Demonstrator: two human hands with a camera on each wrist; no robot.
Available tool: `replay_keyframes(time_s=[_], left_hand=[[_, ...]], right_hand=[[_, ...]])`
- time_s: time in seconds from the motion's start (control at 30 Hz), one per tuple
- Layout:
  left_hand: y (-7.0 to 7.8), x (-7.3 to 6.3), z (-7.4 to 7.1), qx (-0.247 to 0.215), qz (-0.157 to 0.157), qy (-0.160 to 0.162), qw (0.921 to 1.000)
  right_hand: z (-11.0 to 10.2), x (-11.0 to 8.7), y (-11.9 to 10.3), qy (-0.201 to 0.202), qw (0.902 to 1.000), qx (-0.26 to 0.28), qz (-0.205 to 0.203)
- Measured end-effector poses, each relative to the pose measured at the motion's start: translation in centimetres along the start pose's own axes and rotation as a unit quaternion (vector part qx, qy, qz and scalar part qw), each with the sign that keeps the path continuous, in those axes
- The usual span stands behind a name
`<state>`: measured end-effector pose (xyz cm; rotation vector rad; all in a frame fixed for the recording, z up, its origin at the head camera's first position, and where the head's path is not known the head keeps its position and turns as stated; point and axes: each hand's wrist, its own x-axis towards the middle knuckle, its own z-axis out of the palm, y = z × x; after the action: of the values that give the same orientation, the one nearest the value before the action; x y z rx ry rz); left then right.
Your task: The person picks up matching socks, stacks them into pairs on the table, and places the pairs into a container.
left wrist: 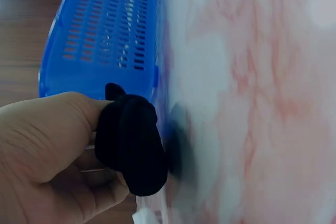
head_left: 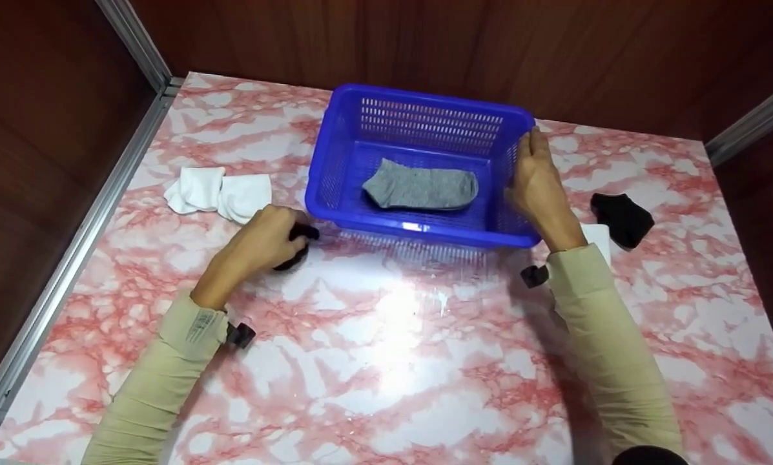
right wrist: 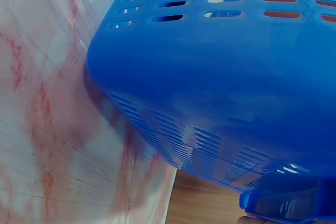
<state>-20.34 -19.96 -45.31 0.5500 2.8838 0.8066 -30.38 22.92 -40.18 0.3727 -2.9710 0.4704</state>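
Note:
A blue slotted plastic basket [head_left: 418, 106] stands on the pink marbled table [head_left: 386, 349] with a grey sock [head_left: 421, 187] lying flat inside. My left hand [head_left: 257, 245] grips a bunched black sock [head_left: 296, 245] on the table just left of the basket's near corner; the left wrist view shows my left hand [left wrist: 47, 150] curled round the black sock [left wrist: 131, 145] beside the basket [left wrist: 105, 30]. My right hand [head_left: 538, 184] rests on the basket's right wall, fingers at the rim. In the right wrist view the basket's outer wall [right wrist: 220, 87] fills the frame.
Folded white socks [head_left: 219, 192] lie left of the basket. Another black sock [head_left: 622, 218] lies to the right, partly over a white piece [head_left: 598, 236]. Wooden walls and metal rails [head_left: 70, 252] bound the table at the back and sides.

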Motion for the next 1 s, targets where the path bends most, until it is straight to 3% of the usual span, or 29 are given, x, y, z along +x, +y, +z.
replay_keyframes(time_s=[0.3,0.53,1.0], left_hand=[[2.2,-0.3,0.7,-0.021,0.017,-0.022,0.9994],[4.3,-0.4,2.3,-0.059,0.02,-0.047,0.997],[8.5,0.0,5.8,-0.073,0.131,-0.041,0.9878]], right_hand=[[0.0,-0.1,0.1,0.007,1.0,0.006,0.001],[-0.1,-0.1,0.1,0.001,0.9999,0.009,0.009],[0.1,0.1,0.6,0.022,0.9969,0.074,0.012]])
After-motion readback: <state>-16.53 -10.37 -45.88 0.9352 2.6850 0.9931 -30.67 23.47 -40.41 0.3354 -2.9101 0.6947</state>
